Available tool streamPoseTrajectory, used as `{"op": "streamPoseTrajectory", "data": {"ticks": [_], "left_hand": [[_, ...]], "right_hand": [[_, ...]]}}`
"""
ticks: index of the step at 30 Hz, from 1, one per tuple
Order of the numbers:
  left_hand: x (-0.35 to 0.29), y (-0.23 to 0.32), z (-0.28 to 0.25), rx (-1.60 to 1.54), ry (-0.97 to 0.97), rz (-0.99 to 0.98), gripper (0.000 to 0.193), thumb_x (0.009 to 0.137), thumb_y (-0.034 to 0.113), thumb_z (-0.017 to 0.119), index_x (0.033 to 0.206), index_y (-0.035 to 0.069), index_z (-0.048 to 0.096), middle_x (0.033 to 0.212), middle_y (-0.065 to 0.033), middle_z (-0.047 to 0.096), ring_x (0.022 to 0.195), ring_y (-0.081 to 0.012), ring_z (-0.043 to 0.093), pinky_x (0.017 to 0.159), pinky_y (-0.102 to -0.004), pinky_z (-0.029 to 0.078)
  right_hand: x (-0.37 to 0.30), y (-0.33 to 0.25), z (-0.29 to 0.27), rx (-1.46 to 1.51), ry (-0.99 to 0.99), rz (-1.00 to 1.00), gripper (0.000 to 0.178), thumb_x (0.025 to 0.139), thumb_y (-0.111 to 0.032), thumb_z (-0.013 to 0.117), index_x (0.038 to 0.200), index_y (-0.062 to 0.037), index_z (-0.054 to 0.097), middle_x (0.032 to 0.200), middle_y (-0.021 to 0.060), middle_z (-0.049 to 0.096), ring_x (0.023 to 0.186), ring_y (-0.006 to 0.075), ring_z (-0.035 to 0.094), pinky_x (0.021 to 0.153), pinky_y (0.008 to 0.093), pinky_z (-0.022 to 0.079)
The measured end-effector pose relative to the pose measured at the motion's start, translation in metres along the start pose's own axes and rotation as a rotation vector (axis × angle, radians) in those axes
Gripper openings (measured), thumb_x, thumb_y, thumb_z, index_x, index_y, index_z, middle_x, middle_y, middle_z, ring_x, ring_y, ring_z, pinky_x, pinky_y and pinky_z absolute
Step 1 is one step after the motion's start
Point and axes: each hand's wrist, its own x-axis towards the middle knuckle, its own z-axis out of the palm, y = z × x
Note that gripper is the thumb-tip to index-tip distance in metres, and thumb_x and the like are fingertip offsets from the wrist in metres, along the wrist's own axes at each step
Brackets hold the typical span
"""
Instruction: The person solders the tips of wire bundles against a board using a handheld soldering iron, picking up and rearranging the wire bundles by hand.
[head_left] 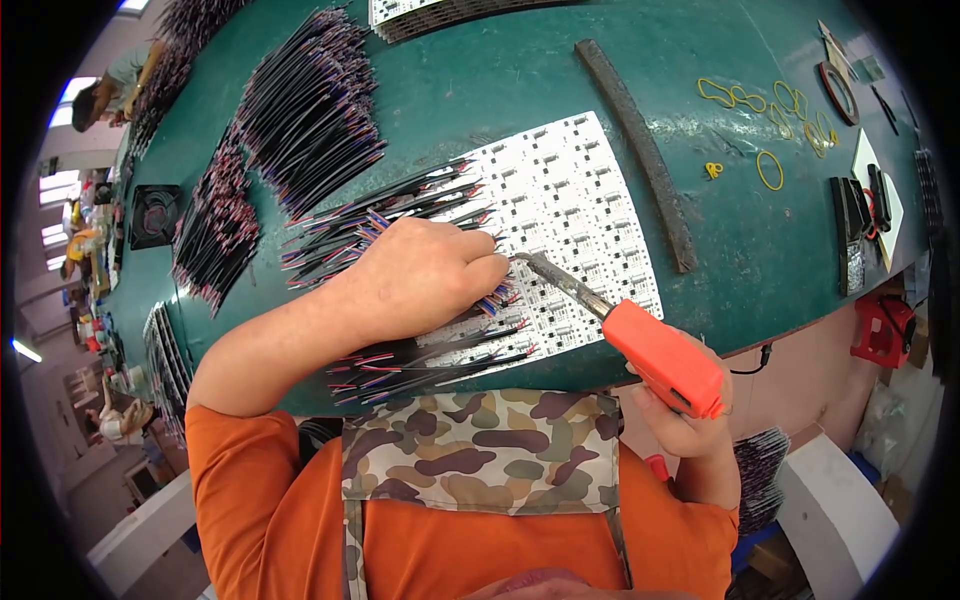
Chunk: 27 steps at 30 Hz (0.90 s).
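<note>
Centrally, the left hand (430,280) rests fisted on a white circuit panel (580,215) on the green table (500,90), pinching a bunch of wires (400,215) whose ends fan out to its left. Just right of its knuckles sits the metal tip of a soldering iron (600,310), its long axis slanting down-right to the orange handle gripped in the right hand (685,415). Both hands are closed; the left is nearer the joint.

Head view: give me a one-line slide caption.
Left hand pins wires to a white circuit panel while the right hand brings an orange-handled soldering iron to them.
</note>
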Motion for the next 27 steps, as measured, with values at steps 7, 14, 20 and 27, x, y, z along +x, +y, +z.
{"op": "streamPoseTrajectory", "data": {"ticks": [7,14,20,27], "left_hand": [[0.002,0.000,-0.002,0.021,-0.027,0.004,0.008,0.080,0.014,0.058,0.079,0.006,0.058,0.078,-0.0076,0.059,0.072,-0.0267,0.066,0.059,-0.0398,0.054],[0.005,0.002,-0.006,0.038,-0.078,-0.005,0.009,0.081,0.014,0.058,0.081,0.005,0.060,0.078,-0.0080,0.060,0.073,-0.0277,0.067,0.060,-0.0409,0.054],[0.003,-0.006,-0.003,-0.063,-0.051,0.017,0.024,0.076,0.011,0.064,0.100,0.005,0.065,0.078,-0.0067,0.061,0.072,-0.0273,0.065,0.059,-0.0393,0.053],[0.005,-0.006,-0.003,-0.038,-0.092,0.041,0.025,0.076,0.009,0.064,0.101,0.005,0.065,0.079,-0.0073,0.061,0.073,-0.0279,0.065,0.060,-0.0397,0.053]], "right_hand": [[0.011,-0.013,0.001,0.004,0.004,0.059,0.042,0.078,0.001,0.070,0.120,0.0029,0.061,0.104,0.0155,0.067,0.085,0.0252,0.068,0.080,0.0336,0.053],[0.009,-0.009,-0.010,-0.020,-0.064,-0.022,0.052,0.072,0.004,0.072,0.121,0.0096,0.056,0.104,0.0188,0.069,0.083,0.0291,0.070,0.075,0.0346,0.055],[-0.006,-0.006,-0.009,0.083,-0.034,0.112,0.053,0.076,0.001,0.070,0.125,0.0100,0.055,0.106,0.0170,0.068,0.088,0.0240,0.069,0.079,0.0329,0.054],[-0.006,-0.003,-0.004,0.099,-0.028,0.109,0.056,0.077,0.004,0.070,0.129,0.0115,0.051,0.112,0.0186,0.067,0.096,0.0235,0.069,0.085,0.0335,0.054]]}}
